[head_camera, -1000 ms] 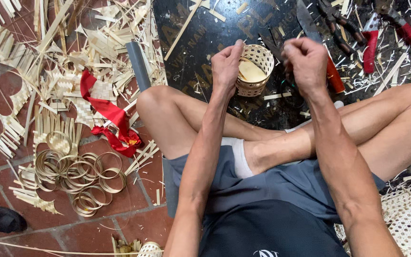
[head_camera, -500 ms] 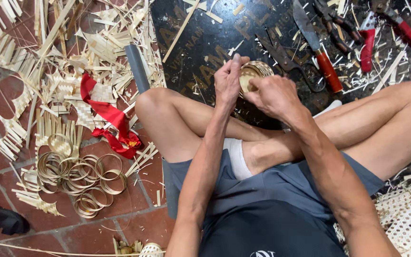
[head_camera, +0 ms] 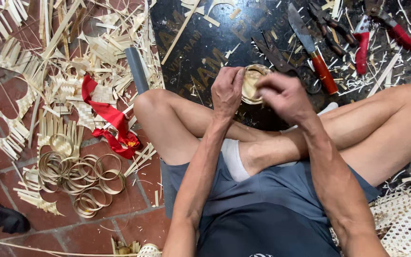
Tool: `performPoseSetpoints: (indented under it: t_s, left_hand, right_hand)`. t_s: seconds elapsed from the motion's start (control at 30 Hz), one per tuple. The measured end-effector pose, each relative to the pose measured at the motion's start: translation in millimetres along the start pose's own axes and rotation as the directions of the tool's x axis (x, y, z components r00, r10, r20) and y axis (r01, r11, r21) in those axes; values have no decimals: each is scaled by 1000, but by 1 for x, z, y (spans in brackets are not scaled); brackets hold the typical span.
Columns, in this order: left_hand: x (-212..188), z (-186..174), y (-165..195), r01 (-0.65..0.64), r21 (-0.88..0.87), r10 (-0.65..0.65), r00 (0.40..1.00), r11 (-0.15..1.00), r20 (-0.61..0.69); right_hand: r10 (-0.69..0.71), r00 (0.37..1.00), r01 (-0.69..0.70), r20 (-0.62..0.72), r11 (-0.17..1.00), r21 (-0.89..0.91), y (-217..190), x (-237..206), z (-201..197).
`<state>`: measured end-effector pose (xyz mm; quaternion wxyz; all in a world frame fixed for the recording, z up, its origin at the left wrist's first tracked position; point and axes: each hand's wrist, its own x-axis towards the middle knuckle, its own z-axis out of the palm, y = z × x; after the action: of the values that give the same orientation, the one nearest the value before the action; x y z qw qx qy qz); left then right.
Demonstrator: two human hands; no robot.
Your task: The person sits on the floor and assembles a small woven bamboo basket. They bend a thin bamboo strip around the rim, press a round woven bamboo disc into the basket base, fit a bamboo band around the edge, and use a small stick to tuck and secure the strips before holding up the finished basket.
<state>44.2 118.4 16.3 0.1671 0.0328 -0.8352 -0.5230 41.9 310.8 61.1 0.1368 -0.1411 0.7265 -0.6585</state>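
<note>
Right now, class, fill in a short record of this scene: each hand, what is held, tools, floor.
left hand: grips the small round bamboo basket
right hand: at the basket's rim, blurred
tools: red-handled knife, red pruners, on the dark board
floor: bamboo hoops, red cloth, bamboo offcuts

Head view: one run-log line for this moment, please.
left hand: grips small bamboo ring | right hand: at ring's rim, blurred | red-handled knife beside, untouched

place: weaving workshop | signs: bamboo strips [head_camera: 72, 62], pruning shears [head_camera: 381, 28], knife [head_camera: 310, 47]
</note>
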Motion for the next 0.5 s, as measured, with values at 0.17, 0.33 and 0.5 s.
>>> performPoseSetpoints:
  t_s: [0.17, 0.33, 0.5]
  left_hand:
    - [5, -16, 7, -45, 242, 60, 997, 969, -55]
    - [10, -14, 10, 29, 24, -29, 999, 999, 22]
    - [10, -13, 14, -26, 230, 11, 998, 973, 69]
  right_hand:
    - [10, 987, 82, -158, 824, 560, -2, -15, -13]
    - [122, 993, -122, 4, 987, 104, -9, 3, -1]
    - [-91, 994, 106, 65, 951, -291, -39, -2, 25]
